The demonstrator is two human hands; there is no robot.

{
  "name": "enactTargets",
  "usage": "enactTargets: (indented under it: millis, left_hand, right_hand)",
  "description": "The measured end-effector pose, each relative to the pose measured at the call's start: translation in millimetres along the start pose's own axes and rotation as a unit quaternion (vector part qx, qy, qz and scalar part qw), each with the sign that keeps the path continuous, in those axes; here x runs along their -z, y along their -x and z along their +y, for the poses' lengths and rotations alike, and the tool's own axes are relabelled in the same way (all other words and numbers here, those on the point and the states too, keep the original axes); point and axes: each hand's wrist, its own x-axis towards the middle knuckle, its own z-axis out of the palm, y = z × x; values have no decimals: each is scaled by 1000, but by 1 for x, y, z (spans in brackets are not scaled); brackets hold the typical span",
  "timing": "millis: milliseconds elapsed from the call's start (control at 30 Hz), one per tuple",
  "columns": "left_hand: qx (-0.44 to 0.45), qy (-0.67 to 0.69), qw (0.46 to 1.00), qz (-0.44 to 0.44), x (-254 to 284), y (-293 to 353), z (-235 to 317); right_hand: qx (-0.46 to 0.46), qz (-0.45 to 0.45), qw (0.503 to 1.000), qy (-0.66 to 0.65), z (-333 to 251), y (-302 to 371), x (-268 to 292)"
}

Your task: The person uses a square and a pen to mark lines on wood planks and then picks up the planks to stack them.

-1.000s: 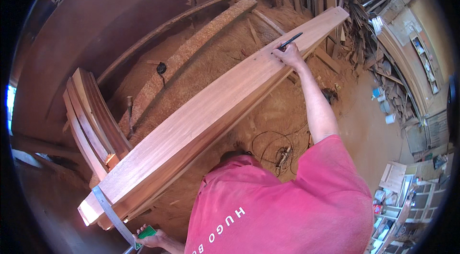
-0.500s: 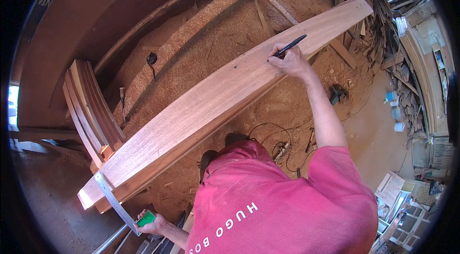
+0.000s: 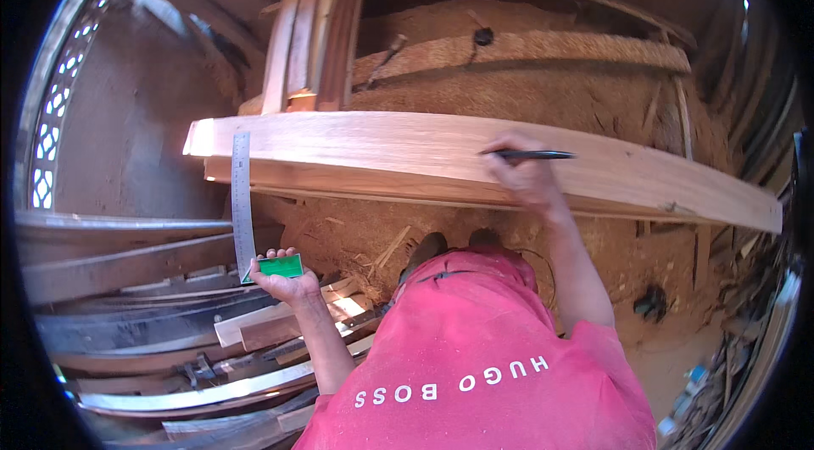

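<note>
My left hand (image 3: 292, 287) is closed around the green handle of a try square (image 3: 242, 212), palm partly facing up. The square's metal ruled blade points away from me, and its tip overlaps the left end of a long wooden plank (image 3: 381, 138). Between the thumb and fingers of my right hand (image 3: 524, 174) is a black pen (image 3: 536, 154), lying nearly level above the middle of the plank. Whether the pen's tip touches the wood I cannot tell. The plank's surface is smooth and pale reddish, with a second board (image 3: 339, 177) beneath its near edge.
Behind the plank's left end several boards (image 3: 315, 26) lie stacked. A dusty beam (image 3: 560, 50) runs across the sawdust-covered floor beyond. Long boards and metal lengths (image 3: 153, 323) fill the left near side. A dark power tool (image 3: 651, 303) sits on the floor at the right.
The view has swung round, so the plank now runs nearly level across it. My right hand with the pen is nearer the plank's middle. The try square stays in my left hand.
</note>
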Motion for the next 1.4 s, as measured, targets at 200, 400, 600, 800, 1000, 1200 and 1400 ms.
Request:
enactTargets:
  millis: [200, 400, 600, 800, 1000, 1200, 1400]
  left_hand:
    - [-46, 12, 997, 67, 77, -32, 45]
    - [-46, -7, 987, 151, 143, -82, 83]
    - [-27, 0, 987, 161, 160, -139, 98]
    - [-17, 39, 994, 105, 98, -174, 86]
    - [-45, 80, 990, 105, 40, -199, 83]
    - [-4, 79, 997, 20, 23, -241, 61]
    - [-1, 117, 991, 71, -32, -290, 41]
  right_hand:
    - [93, -55, 990, 95, -23, -79, -117]
    - [16, -20, 985, 170, -32, -79, -116]
    - [-17, 11, 976, 216, -45, -79, -109]
    - [-34, 26, 979, 199, -70, -130, -141]
    - [57, -225, 954, 188, -48, -225, -246]
    - [58, -420, 898, 115, -51, -301, -390]
    - [-1, -519, 851, 81, -38, -336, -472]
